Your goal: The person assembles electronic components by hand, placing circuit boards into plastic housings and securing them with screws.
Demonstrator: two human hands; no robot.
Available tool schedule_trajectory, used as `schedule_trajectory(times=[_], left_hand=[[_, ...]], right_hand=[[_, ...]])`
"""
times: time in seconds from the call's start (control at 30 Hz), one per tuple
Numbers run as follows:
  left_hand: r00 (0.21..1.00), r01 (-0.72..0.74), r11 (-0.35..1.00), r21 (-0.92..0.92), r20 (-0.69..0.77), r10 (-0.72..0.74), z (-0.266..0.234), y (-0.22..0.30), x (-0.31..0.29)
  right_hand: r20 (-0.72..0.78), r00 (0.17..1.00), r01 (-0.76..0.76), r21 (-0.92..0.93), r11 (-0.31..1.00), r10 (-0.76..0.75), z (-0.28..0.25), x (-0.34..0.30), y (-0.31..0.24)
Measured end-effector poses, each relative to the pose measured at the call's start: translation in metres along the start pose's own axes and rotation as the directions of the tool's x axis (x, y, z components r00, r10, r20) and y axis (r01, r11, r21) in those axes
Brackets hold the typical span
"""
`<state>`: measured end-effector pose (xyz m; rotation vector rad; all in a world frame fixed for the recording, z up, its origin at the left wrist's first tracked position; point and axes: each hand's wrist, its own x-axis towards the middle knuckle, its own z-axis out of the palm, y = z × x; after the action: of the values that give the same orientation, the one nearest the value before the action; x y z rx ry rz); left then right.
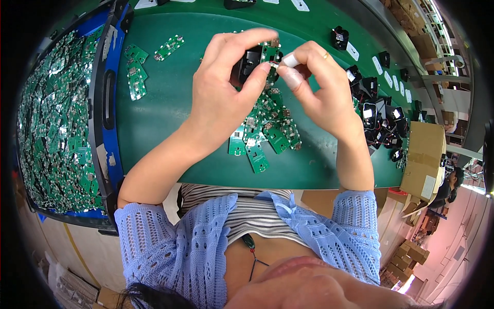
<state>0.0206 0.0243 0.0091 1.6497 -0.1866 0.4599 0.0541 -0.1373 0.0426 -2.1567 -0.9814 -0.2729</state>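
Observation:
My left hand (218,77) grips a green circuit board (270,52) by its edges, index finger at the top and thumb at the lower side. Just beside the board, partly behind my left fingers, is a black plastic housing (250,63). The thumb and index finger of my right hand (324,85), both wrapped in white coverings, are pinched together at the board's right edge. Whatever lies between those fingertips is too small to name; a pale bit shows there. Below both hands lies a loose pile of green circuit boards (277,138) on the green tabletop (170,98).
A blue and black crate (109,98) full of circuit boards stands at the left. Several boards (136,77) lie near it. To the right are a heap of black housings (383,121) with wires and a cardboard box (423,159). White strips (377,65) and more housings line the far side.

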Motion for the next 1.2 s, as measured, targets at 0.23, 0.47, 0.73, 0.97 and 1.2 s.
schedule_trajectory(times=[0.23, 0.47, 0.73, 0.97, 1.2], left_hand=[[0.997, -0.073, 0.994, 0.080, 0.029, 0.071, 0.001, -0.003, 0.000], [0.998, -0.064, 0.996, 0.065, 0.030, 0.062, 0.001, -0.002, 0.001], [0.999, -0.028, 0.999, 0.021, 0.043, 0.027, 0.000, -0.003, 0.001], [0.996, 0.058, 0.976, -0.208, 0.079, -0.043, 0.001, -0.004, 0.000], [0.992, 0.108, 0.948, -0.300, 0.093, -0.084, 0.002, -0.002, -0.001]], right_hand=[[0.056, 0.991, -0.134, 0.265, 0.955, 0.124, -0.003, 0.001, 0.007], [0.134, 0.953, -0.303, 0.399, 0.865, 0.272, -0.003, 0.001, 0.007], [-0.057, 0.994, 0.091, -0.076, 0.993, -0.096, 0.004, 0.002, 0.005], [-0.188, 0.982, 0.021, 0.120, 0.993, 0.002, 0.014, -0.001, 0.003], [-0.247, 0.968, 0.074, 0.093, 0.993, -0.049, 0.020, -0.004, 0.004]])
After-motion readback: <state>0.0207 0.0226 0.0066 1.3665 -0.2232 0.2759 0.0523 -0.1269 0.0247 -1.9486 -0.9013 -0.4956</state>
